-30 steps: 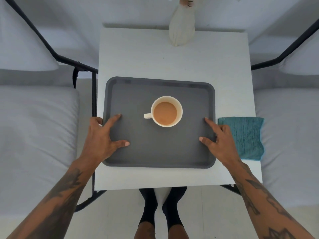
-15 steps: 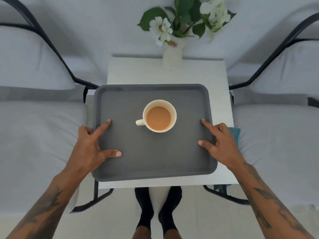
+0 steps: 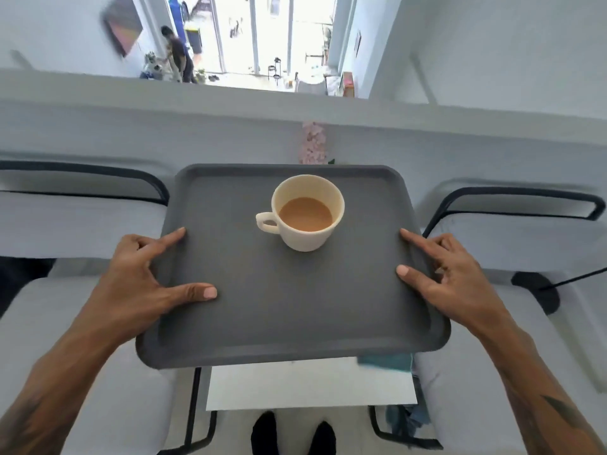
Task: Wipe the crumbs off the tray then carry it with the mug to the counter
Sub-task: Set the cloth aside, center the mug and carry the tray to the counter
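The dark grey tray (image 3: pixel 295 310) is held up in the air, well above the small white table (image 3: pixel 308 385). A cream mug (image 3: pixel 307 213) of milky brown drink stands upright a little beyond the tray's middle, handle pointing left. My left hand (image 3: pixel 144 277) grips the tray's left edge, thumb and forefinger lying on its surface. My right hand (image 3: pixel 450 277) grips the right edge the same way. A teal cloth (image 3: pixel 386 359) peeks out under the tray's near right corner, on the table.
Grey cushioned chairs with black metal frames stand left (image 3: pixel 75 224) and right (image 3: pixel 512 231) of the table. A low grey wall (image 3: pixel 230 126) runs across behind. Beyond it a person (image 3: pixel 179 54) stands in a bright room. My feet (image 3: pixel 292 435) are below.
Both hands have lifted the tray with the mug off the table, and my view has tilted up. The flower vase is now hidden behind the tray.
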The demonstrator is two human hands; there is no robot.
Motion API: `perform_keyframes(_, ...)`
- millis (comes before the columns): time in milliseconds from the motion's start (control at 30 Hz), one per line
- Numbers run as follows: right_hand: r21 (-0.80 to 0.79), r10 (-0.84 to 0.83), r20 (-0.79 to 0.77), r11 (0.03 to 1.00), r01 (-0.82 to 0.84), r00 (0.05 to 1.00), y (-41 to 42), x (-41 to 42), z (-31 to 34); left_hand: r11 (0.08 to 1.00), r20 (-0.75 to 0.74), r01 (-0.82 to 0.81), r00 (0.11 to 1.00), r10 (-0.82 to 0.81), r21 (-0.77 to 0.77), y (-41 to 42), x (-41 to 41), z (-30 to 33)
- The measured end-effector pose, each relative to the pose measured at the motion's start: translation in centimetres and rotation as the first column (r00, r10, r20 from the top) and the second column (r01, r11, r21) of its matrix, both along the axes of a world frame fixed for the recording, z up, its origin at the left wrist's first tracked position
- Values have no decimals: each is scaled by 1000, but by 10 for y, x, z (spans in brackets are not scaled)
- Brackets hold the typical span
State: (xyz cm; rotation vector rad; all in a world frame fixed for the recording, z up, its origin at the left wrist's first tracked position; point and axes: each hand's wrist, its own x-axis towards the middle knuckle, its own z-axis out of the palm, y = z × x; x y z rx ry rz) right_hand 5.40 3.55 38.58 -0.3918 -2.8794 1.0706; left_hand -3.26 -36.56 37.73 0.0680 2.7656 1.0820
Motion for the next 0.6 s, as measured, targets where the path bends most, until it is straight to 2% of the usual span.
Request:
perform_keyframes(233,6,-56,-151,998,57,987,-7,-15,73,992,-137,-90,985,101,83,-3,-10,76)
perform_keyframes(600,44,10,-242,999,0,970,-12,-27,120,983,-225,-164,958,178,81,-19,3,135)
